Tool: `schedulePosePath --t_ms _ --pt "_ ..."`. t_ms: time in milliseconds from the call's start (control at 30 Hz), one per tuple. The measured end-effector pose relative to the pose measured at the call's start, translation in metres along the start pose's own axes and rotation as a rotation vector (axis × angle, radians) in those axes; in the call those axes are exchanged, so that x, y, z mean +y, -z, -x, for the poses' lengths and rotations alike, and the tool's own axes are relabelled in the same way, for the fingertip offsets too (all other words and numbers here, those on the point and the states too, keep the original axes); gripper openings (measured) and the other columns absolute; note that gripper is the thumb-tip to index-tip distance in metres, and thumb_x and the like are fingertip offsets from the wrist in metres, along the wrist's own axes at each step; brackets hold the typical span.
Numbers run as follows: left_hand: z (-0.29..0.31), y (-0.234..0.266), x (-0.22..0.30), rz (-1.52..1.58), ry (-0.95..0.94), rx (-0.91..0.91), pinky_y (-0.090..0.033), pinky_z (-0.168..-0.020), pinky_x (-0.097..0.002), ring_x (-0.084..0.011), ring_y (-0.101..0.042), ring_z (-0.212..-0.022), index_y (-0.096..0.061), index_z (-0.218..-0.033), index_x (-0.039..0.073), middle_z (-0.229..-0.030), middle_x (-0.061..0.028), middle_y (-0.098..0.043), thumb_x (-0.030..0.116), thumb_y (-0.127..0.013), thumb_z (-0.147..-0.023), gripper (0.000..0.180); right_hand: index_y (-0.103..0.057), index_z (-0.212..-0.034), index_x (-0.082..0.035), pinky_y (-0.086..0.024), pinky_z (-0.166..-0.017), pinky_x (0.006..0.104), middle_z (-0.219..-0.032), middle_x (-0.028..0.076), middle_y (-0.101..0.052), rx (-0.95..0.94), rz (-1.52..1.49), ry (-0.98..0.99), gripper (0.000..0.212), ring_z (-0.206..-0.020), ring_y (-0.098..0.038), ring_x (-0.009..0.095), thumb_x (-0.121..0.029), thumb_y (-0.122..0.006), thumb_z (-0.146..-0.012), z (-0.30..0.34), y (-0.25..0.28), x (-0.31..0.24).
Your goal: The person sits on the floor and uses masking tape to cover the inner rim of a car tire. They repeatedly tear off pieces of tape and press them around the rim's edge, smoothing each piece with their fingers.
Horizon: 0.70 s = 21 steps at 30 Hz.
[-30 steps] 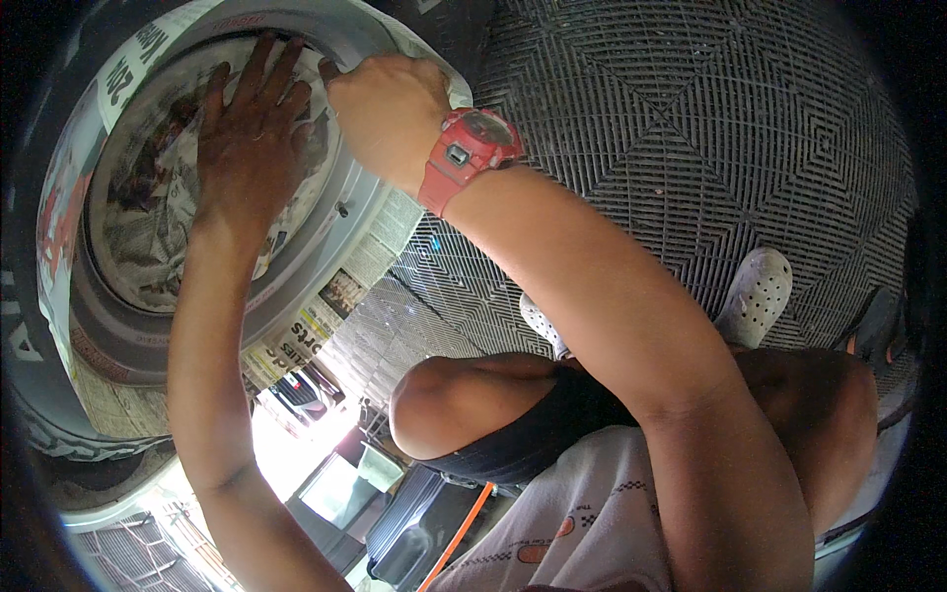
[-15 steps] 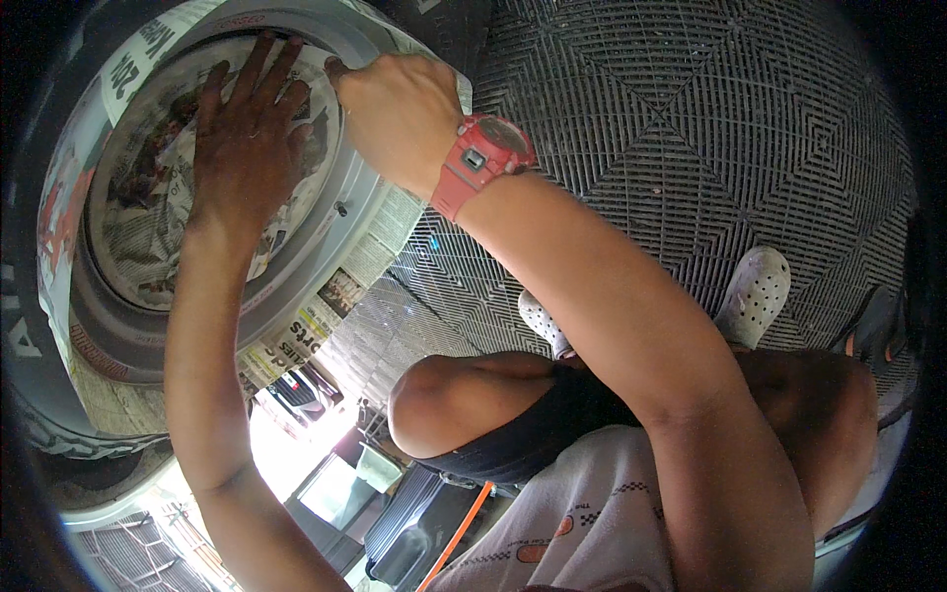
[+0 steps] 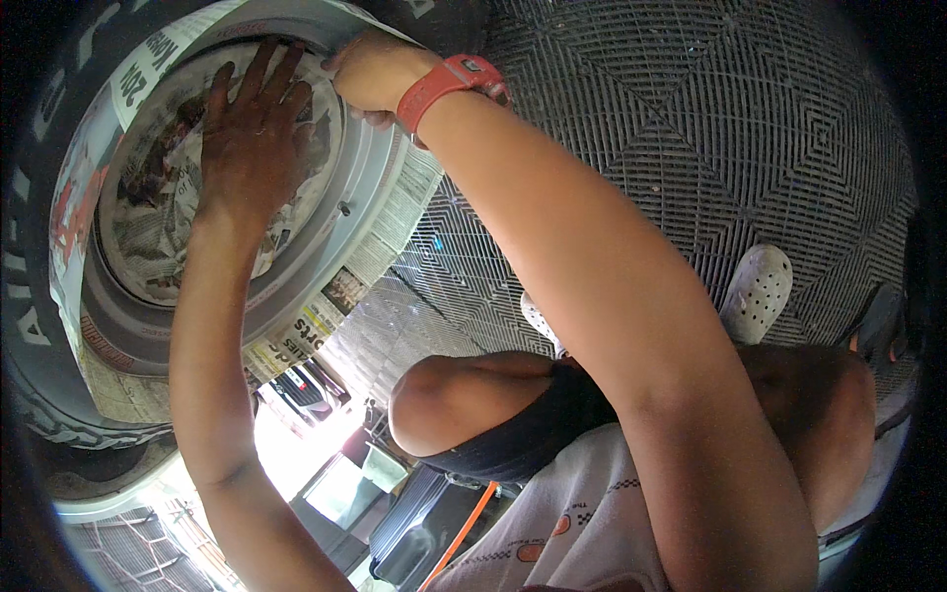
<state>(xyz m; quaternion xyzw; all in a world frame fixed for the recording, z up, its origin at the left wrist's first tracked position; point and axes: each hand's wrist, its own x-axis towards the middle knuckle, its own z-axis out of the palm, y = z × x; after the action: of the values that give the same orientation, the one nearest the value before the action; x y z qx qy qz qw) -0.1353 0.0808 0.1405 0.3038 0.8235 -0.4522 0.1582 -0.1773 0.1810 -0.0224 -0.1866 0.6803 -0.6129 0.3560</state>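
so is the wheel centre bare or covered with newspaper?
Covered. Crumpled newspaper fills the middle of the wheel, the left hand pressed flat on it. More newspaper strips mask the tyre. The right hand grips the rim edge.

This is looking like a vehicle workshop or detailing garage: a mounted tyre (image 3: 30, 326) with its silver wheel rim (image 3: 345, 237) is filling the left of the view, and sheets of newspaper (image 3: 158, 227) are lying masked over the wheel face and tucked around the rim. Dark interlocking grid floor tiles (image 3: 691, 148), the kind laid in garages, are spreading across the ground, and a parked car (image 3: 306, 390) is showing in the bright opening beyond.
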Motion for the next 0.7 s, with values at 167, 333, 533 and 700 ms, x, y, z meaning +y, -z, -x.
schedulePosePath --t_ms 167,333,533,700 --pt "-0.008 0.008 0.004 -0.038 0.003 0.000 -0.025 -0.130 -0.0497 -0.0196 -0.035 -0.158 -0.070 -0.133 0.015 -0.165 -0.0005 -0.049 0.031 -0.075 -0.094 0.042 -0.057 -0.158 -0.022 -0.064 -0.068 0.0342 -0.102 0.013 -0.079 0.008 -0.167 -0.054 0.072 -0.072 -0.074 0.023 0.002 -0.052 -0.091 0.015 0.008 -0.002" --pt "-0.013 0.013 0.006 -0.051 0.006 -0.055 -0.025 -0.130 -0.0496 -0.0196 -0.034 -0.159 -0.070 -0.135 0.017 -0.166 0.0000 -0.048 0.031 -0.074 -0.095 0.042 -0.057 -0.158 -0.024 -0.065 -0.072 0.0360 -0.108 0.015 -0.079 0.055 -0.198 -0.067 0.073 -0.077 -0.077 0.023 0.003 -0.052 -0.090 0.015 0.005 -0.002" --pt "0.001 0.004 0.005 -0.038 0.020 -0.050 -0.024 -0.131 -0.0495 -0.0196 -0.033 -0.160 -0.069 -0.136 0.016 -0.167 0.0001 -0.046 0.031 -0.075 -0.095 0.044 -0.063 -0.152 -0.017 -0.064 -0.091 0.0401 -0.143 0.012 -0.070 0.063 0.114 -0.019 0.072 -0.109 -0.077 0.028 0.005 -0.062 -0.084 0.007 -0.009 -0.008" --pt "-0.002 0.002 0.003 -0.042 0.000 -0.031 -0.024 -0.131 -0.0502 -0.0198 -0.032 -0.160 -0.069 -0.137 0.016 -0.169 -0.0001 -0.044 0.030 -0.075 -0.094 0.045 -0.074 -0.137 -0.009 -0.058 -0.106 0.0396 -0.162 0.009 -0.054 0.205 0.205 0.085 0.064 -0.131 -0.068 0.029 0.006 -0.073 -0.075 -0.026 -0.036 0.022"
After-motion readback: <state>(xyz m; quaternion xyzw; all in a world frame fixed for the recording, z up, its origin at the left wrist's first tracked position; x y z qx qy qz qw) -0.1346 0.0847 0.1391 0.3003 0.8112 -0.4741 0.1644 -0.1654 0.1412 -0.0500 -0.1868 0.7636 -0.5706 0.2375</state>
